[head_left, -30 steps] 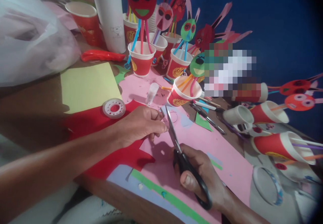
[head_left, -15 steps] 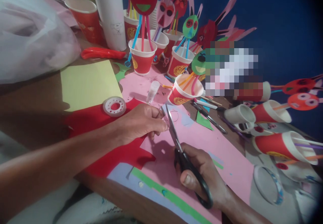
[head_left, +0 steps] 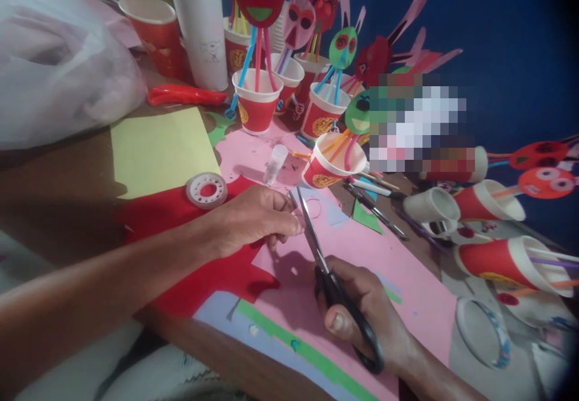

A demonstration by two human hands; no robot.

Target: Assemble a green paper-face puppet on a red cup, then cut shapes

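Observation:
My right hand (head_left: 362, 310) grips black-handled scissors (head_left: 325, 268), blades pointing up and away over a pink paper sheet (head_left: 362, 250). My left hand (head_left: 256, 217) pinches a small pink paper piece (head_left: 298, 215) right at the blades. Both hands hover above the pink sheet, which lies over red paper (head_left: 181, 220) and a pale blue sheet with a green strip (head_left: 294, 347).
A tape roll (head_left: 206, 190) and yellow-green paper (head_left: 158, 151) lie at left. Several red paper cups (head_left: 257, 108) with straw-mounted paper faces crowd the back; more cups lie tipped at right (head_left: 497, 262). A white plastic bag (head_left: 54, 69), a white tube (head_left: 199, 21), pens (head_left: 375, 208).
Nearly nothing differs: both hands and the scissors hold the same pose while the view drifts slightly.

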